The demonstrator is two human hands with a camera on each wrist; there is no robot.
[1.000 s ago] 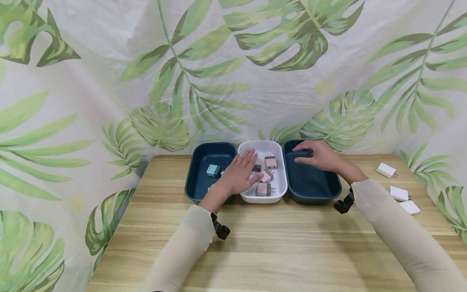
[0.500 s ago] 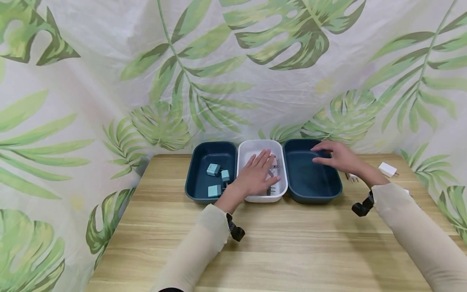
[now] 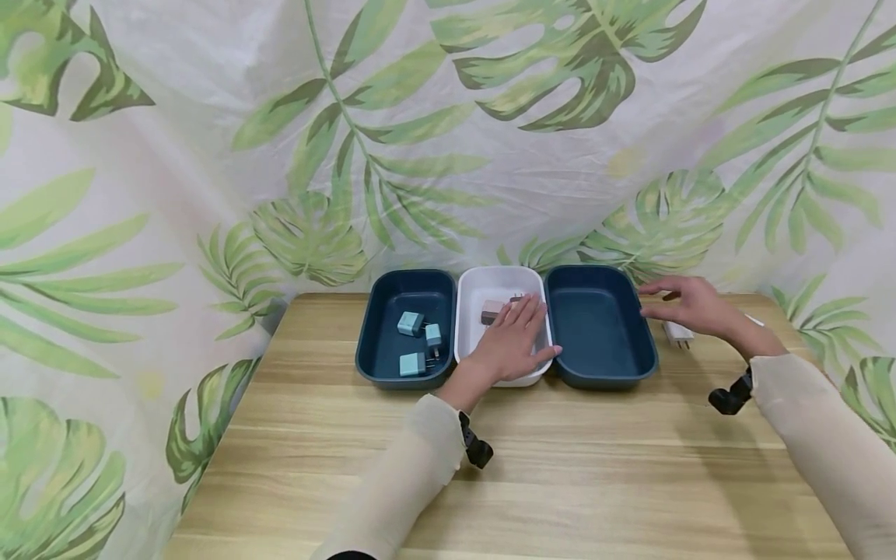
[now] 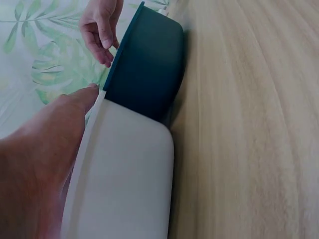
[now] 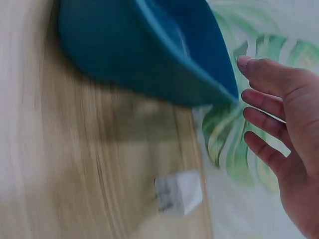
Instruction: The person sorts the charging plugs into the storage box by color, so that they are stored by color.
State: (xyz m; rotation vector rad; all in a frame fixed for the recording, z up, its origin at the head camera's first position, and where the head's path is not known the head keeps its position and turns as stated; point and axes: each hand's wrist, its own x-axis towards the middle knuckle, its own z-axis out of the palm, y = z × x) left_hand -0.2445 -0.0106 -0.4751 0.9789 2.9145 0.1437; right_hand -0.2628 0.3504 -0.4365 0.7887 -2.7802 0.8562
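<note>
We list, clocked from the white tray [image 3: 476, 289] in the head view: table [image 3: 560, 467], wood stretching toward 6; blue tray [image 3: 595, 334], 3 o'clock, rims adjoining; left hand [image 3: 505, 347] over white tray, four fingers together toward 1, thumb apart; right hand [image 3: 689, 304], 3 o'clock, thumb and fingers apart, holding nothing; plug [image 3: 677, 333], white, just beside blue tray, prongs toward 6, long axis about 12–6

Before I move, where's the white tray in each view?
Head: the white tray is just below and right of centre, partly hidden by the left hand.
Left wrist: lower part, left of centre.
Right wrist: not visible.
Shared landmark: the right blue tray, in all three.
</note>
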